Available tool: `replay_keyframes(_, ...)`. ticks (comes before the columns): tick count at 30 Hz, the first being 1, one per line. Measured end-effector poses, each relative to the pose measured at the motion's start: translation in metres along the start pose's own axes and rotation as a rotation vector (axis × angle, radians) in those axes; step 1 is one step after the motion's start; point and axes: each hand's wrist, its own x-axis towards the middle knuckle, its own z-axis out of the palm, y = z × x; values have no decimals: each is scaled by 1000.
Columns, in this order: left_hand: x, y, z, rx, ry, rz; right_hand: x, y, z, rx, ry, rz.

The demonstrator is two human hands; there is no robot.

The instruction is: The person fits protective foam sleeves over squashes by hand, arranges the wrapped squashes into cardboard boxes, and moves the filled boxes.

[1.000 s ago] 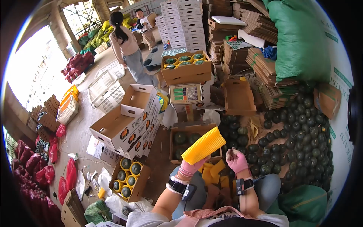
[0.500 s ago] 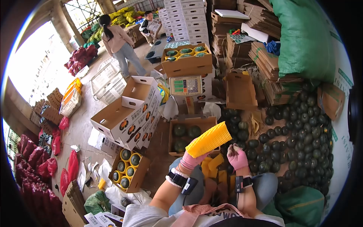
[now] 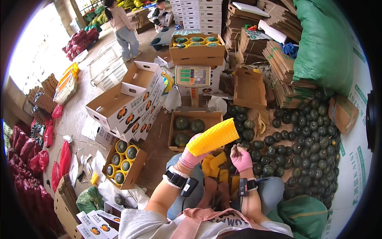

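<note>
A yellow foam net sleeve [image 3: 213,137] is gripped by my left hand [image 3: 192,154], which wears a pink glove; the sleeve points up to the right. To its right, my right hand [image 3: 241,157], in a pink glove with bare fingertips, has its fingers bent together close to the sleeve's end. Whether anything small is between those fingertips cannot be made out. Just beyond my left hand, an open cardboard box [image 3: 215,115] holds several dark green squashes [image 3: 197,126]. More flat yellow sleeves [image 3: 217,160] lie below, between my knees.
A scale display [image 3: 193,76] stands ahead, before a box of netted squashes [image 3: 196,53]. Empty printed cartons [image 3: 119,103] and a packed box [image 3: 131,169] are at left. Many loose squashes [image 3: 318,139] cover the right floor. Two people [image 3: 123,30] are at the back.
The view has tilted down and shifted. The standing person at the back has moved away, and the other person is bent lower. My left hand still holds the sleeve; my right hand stays beside it.
</note>
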Motion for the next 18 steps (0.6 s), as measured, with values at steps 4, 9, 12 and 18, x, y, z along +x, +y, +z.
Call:
replay_keyframes(4,2,2,0,226,-18,72,3,-3,-4,27,13,14)
replay_keyframes(9,-2,-2,6,-320,-9,-33,2,-5,-6,15,14,-12)
replay_keyframes(12,-2,-4,5,-481,-24,-108,2,-5,-5,2,6,-14)
replay_keyframes(18,3,12,12,-488,141,-266,2,-2,-5,43,-18,20)
